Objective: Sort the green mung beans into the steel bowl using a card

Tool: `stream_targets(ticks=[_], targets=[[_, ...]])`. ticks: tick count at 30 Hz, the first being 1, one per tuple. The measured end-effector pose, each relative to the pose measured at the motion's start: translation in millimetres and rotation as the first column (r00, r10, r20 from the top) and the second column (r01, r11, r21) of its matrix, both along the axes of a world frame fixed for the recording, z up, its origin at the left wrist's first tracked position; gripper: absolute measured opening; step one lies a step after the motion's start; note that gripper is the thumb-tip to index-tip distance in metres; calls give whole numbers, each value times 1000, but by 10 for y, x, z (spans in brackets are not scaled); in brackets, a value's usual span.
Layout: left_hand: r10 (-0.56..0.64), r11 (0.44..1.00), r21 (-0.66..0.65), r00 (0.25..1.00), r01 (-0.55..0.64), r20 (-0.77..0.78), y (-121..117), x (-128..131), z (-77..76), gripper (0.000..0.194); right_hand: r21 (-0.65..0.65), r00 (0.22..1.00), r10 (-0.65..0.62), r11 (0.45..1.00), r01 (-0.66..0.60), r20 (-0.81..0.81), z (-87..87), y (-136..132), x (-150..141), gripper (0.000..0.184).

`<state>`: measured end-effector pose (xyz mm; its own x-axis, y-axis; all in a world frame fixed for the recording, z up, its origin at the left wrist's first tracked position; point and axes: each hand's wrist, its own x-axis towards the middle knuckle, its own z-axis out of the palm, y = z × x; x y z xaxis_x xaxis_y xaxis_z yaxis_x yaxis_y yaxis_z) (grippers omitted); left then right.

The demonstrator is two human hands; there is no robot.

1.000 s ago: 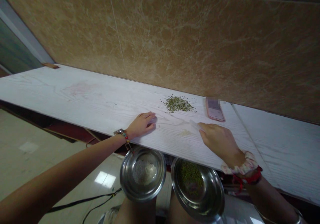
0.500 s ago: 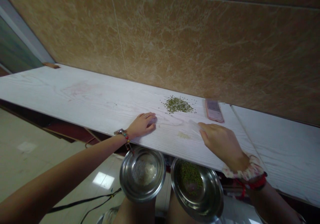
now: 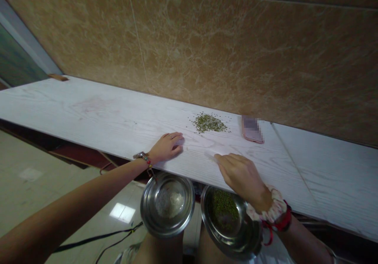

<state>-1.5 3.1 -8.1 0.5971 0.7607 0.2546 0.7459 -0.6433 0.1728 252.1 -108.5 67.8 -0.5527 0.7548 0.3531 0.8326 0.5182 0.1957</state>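
L hand lies palm down on the desk, nr its front edge, fingers close tog. & slightly bent, thumb a bit apart; nothing seen in it, tho its underside is hidden. R hand is closed in a pinch on a thin clear strip, which sticks out L of the fingertips, twd L hand; can't tell if the strip touches the desk.

Green grains lie in 1 loose patch on the desk, farther off than both hands: R of L hand, & beyond & a bit L of R hand, w/ strays round the edges. Phone lies flat beyond R hand, R of the grains, screen partly blurred.

2 metal bowls sit on the person's legs, nearer the body than the hands. L bowl is just below L hand, w/ pale stuff in the bottom, too unclear to name. R bowl is below R hand, tilted, w/ more green grains along its L side; R wrist, w/ a scrunchie & red band, is over its R rim. L wrist has a watch & beads.
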Motion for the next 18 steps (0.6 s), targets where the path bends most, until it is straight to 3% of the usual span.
stream_targets(ticks=[4,8,13,18], targets=[[0,1000,7,1000,0,10,3,-8,-10,34,43,1000,-24,999,24,-4,38,9,84,28],[-1,1000,16,1000,1,15,2,-14,-23,33,21,976,-215,976,216,-14,139,78,210,28],[-4,1000,22,1000,4,2,-4,-14,-35,34,-46,882,-468,881,471,62,245,187,334,26],[-14,999,30,1000,14,0,-13,-3,-26,32,-91,859,-498,856,509,119,249,199,308,26]])
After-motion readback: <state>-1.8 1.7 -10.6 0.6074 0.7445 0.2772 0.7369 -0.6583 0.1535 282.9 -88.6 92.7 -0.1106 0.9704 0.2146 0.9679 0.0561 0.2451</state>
